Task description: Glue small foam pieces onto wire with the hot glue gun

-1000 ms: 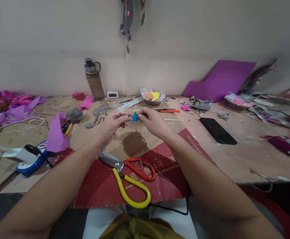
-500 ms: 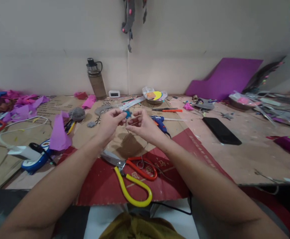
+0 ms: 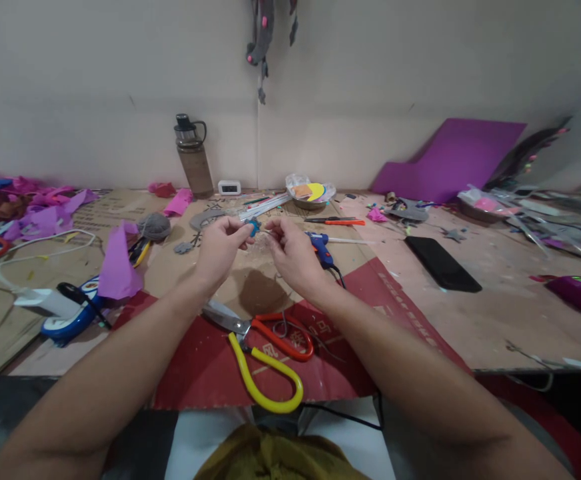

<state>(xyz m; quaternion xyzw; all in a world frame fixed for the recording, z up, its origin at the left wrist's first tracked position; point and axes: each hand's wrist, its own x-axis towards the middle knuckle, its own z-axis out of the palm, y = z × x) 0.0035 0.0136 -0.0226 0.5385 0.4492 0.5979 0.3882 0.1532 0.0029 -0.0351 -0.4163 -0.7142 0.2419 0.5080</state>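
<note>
Above the middle of the table, my left hand (image 3: 220, 248) is closed with thumb and forefinger pinching a small blue piece (image 3: 253, 228), perhaps felt. Its full shape is hidden by the fingers. My right hand (image 3: 290, 250) is closed just to the right of it, fingertips together on a thin grey string (image 3: 282, 319) that trails down to the table. Below the hands, large scissors with one red and one yellow handle (image 3: 266, 360) lie on the red part of the cardboard (image 3: 195, 380). The string loops over the red handle.
A blue glue gun (image 3: 321, 248) lies right of my right hand, with a black phone (image 3: 443, 264) farther right. At the back stand a bottle (image 3: 194, 160) and a bowl of scraps (image 3: 313, 200). A grey yarn ball (image 3: 155, 227) and a purple strip (image 3: 119, 260) are left.
My right fingers have drawn together and tilted upward beside the blue piece. The string between the fingertips shows less. My left hand keeps its pinch.
</note>
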